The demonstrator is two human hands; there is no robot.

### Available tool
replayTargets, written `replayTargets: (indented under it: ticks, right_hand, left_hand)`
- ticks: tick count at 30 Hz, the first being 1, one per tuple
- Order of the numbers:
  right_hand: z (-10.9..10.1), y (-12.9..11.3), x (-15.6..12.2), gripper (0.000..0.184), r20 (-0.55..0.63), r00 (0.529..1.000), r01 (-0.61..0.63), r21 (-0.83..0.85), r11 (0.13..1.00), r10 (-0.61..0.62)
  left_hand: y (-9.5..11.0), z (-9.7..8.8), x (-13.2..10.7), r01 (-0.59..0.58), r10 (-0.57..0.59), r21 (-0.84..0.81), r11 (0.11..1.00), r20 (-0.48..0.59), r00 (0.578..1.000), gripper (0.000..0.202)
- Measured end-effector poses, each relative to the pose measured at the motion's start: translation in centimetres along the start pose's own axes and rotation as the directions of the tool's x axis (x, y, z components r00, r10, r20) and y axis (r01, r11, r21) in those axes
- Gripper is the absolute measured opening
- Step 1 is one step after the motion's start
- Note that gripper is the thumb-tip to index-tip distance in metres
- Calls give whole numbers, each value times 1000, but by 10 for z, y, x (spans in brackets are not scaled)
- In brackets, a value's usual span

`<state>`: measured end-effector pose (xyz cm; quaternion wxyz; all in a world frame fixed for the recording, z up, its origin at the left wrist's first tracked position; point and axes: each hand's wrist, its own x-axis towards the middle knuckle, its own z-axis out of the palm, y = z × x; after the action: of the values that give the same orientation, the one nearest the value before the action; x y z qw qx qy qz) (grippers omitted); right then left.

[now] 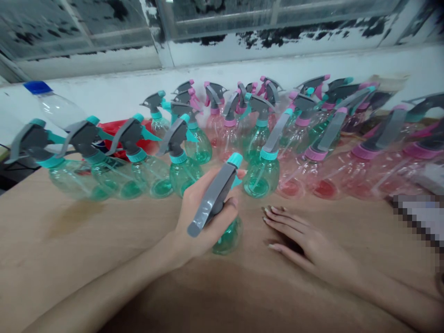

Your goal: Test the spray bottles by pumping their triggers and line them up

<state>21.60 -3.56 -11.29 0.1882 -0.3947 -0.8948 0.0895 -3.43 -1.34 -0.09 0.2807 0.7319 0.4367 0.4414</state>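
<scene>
My left hand (204, 217) is wrapped round the neck of a green spray bottle (229, 238) with a grey trigger head and a teal nozzle. Its lower body shows below my fingers, close to the tabletop; whether it touches the wood I cannot tell. My right hand (301, 236) lies on the table to the right of this bottle, palm down, fingers stretched out and holding nothing. Just beyond both hands stands a front row of spray bottles, among them a green one (262, 178) and a pink one (321, 178).
More green and pink spray bottles crowd behind the front row on the wooden table (138, 236). A clear bottle with a blue cap (38, 88) and a red item (114, 127) are at the back left. A pixelated object (423, 217) lies at the right edge.
</scene>
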Motion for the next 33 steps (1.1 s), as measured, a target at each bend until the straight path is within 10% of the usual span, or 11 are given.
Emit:
replayTargets:
  ticks: [33]
  right_hand:
    - [1,1,0,46,-6,1000,-3,9,1000,3]
  left_hand:
    - [-8,-4,3,-117,117,-5,993,32,993,11]
